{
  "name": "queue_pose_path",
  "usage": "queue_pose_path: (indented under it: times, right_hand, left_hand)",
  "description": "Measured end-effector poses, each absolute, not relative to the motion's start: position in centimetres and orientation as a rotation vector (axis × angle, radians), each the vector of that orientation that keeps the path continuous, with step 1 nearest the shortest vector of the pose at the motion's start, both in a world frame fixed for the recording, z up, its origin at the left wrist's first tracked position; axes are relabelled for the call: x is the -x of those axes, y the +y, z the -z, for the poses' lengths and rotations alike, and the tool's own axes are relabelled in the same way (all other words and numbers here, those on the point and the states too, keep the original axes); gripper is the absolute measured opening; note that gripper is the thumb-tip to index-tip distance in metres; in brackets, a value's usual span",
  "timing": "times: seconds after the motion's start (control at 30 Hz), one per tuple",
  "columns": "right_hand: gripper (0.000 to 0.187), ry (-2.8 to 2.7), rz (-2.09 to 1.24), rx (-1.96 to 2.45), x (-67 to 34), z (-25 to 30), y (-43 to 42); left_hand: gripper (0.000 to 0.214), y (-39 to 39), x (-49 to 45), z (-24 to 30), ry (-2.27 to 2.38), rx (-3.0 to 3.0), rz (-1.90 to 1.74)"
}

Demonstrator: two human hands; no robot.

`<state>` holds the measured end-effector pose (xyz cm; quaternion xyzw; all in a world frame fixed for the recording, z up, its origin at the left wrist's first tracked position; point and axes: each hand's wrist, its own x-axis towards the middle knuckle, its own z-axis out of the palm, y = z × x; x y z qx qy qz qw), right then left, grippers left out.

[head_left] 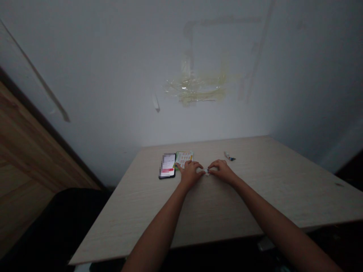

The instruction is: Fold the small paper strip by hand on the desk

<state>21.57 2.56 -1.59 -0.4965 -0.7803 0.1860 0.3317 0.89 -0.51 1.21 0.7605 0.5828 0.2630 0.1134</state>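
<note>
Both my arms reach out over a pale wooden table [255, 196]. My left hand [190, 172] and my right hand [222, 170] meet near the far middle of the table. Their fingertips pinch a tiny white thing [207, 172] between them, too small to name. The left hand's fingers partly overlap a green and orange printed leaflet [184, 156]. A phone [167, 165] with a lit screen lies flat just left of the leaflet.
A small wrapper or tube [229, 156] lies on the table behind my right hand. A white wall with old tape marks [198, 88] stands right behind the table. A wooden panel [25, 162] and a dark shape [59, 223] are at the left.
</note>
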Motion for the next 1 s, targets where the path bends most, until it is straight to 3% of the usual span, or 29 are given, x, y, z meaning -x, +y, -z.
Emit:
queue_pose_path:
  times: [0.3, 0.57, 0.77, 1.0]
  right_hand:
    - [0.016, -2.008, -0.534, 1.248, -21.2, 1.5, 2.5]
    - [0.018, -1.896, -0.716, 1.203, -21.1, 0.7, 2.3]
    - [0.030, -1.764, -0.890, 1.201, -20.8, 0.7, 2.0]
    - [0.023, -1.825, -0.835, 1.171, -20.7, 0.3, 1.8]
  left_hand:
    - [0.014, -0.4, -1.0, -0.8, 1.739, -2.243, -0.749]
    - [0.011, -0.3, -1.4, -0.4, 1.681, -2.061, -0.922]
    - [0.014, -0.4, -1.7, -0.8, 1.698, -1.996, -0.963]
    - [0.017, -0.7, -1.7, -1.3, 1.649, -1.966, -0.991]
